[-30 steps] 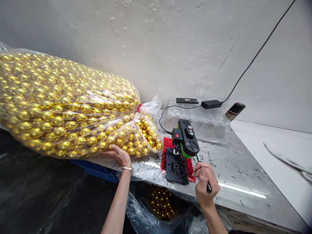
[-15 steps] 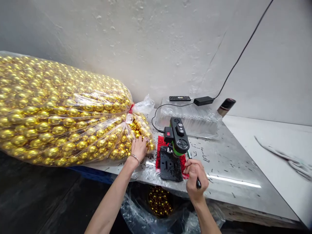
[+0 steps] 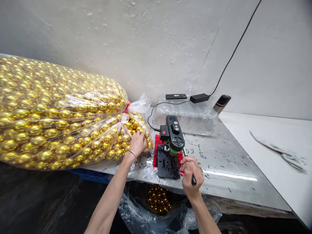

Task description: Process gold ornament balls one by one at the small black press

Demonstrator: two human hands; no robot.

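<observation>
At the torn opening of a clear plastic bag of shiny gold balls (image 3: 73, 126), my left hand (image 3: 138, 142) has its fingers curled together over the gold balls. Its fingertips are partly hidden, so what they hold does not show. My right hand (image 3: 192, 175) is closed round a thin tool (image 3: 194, 180) with a black end and a greenish shaft. The upper end of that shaft meets the side of a small black and green electric device (image 3: 175, 133). Under the device's head lies a black plate (image 3: 167, 164) on a red mat (image 3: 156, 152), both strewn with black bits.
Behind the device a clear plastic tray (image 3: 187, 118) carries a black adapter (image 3: 200, 97) and a flat black strip (image 3: 175, 96). A dark-capped can (image 3: 222, 104) stands beside it. Gloves (image 3: 278, 151) lie at right. Below the table edge, an open plastic-lined container (image 3: 136, 211) holds gold balls.
The whole view has shifted slightly, so things sit a little further left. My left hand remains at the bag's opening, its fingers a bit more bent. My right hand keeps its grip on the tool.
</observation>
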